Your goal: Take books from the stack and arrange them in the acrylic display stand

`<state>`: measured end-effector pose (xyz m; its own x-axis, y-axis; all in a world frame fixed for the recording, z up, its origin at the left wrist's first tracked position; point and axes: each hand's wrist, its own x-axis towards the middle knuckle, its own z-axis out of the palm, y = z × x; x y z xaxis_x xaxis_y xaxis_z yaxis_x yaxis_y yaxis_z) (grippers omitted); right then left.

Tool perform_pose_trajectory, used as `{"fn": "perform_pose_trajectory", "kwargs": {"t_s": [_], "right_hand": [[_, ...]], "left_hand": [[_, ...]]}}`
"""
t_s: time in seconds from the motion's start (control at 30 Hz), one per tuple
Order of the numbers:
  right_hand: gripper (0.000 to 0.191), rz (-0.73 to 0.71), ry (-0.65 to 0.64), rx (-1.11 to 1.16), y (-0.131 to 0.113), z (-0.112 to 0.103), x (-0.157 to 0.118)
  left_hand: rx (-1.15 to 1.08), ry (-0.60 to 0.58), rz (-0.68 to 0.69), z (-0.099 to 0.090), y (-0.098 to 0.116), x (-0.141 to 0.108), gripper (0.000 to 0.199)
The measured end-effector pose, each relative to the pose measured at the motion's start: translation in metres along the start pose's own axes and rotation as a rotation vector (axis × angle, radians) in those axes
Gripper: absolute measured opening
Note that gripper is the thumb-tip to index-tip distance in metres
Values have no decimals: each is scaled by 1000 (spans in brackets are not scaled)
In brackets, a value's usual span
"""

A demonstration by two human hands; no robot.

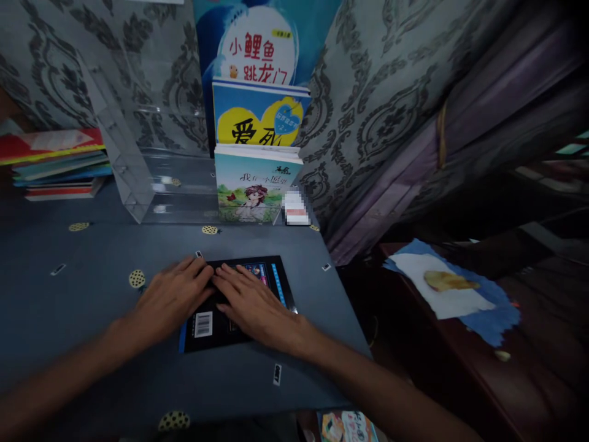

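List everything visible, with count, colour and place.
Flat rectangular book with barcode: one, black, lower centre
Pineapple-print tablecloth: one, blue-grey, under the book
Plastic display rack: one, clear, tablecloth's far side
Upright illustrated covers: three, blue, blue-and-yellow, teal-and-green, rack's right
Stacked thin books: several, multicoloured, tablecloth's far left
Pixelated item: one, mostly white, beside the covers
Damask-patterned fabric: one, grey, behind the rack
Draped curtain: one, purple, right of the rack
Furniture top: one, dark red, right side
Layered sheets: two, blue beneath white, on that furniture top
Flat piece: one, yellowish-brown, on the sheets
Printed cover: one, multicoloured, bottom edge
Left hand: one, bare, book's upper left
Right hand: one, bare, book's middle
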<state>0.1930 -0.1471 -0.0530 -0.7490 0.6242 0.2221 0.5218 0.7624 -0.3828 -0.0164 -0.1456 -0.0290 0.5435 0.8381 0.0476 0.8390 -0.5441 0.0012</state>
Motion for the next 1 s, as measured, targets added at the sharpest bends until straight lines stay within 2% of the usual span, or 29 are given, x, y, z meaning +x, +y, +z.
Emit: {"fn": "perform_pose_trajectory", "kwargs": {"t_s": [0.2,0.4,0.5,0.63,1.0], "right_hand": [[39,118,110,-59,17,-3,-18],[30,307,285,-197,36,-13,-41],[25,322,341,-220,42,-15,-41],[25,303,333,-236,42,-13,-40],[25,318,326,-222,39,-12,-41]], "left_hand": [[83,54,21,-5,3,-3,19],[29,83,45,-3,1,0,25],[7,102,117,4,-2,5,24],[-39,129,205,12,-6,7,30],[-34,89,-1,-3,-25,-32,46]]}}
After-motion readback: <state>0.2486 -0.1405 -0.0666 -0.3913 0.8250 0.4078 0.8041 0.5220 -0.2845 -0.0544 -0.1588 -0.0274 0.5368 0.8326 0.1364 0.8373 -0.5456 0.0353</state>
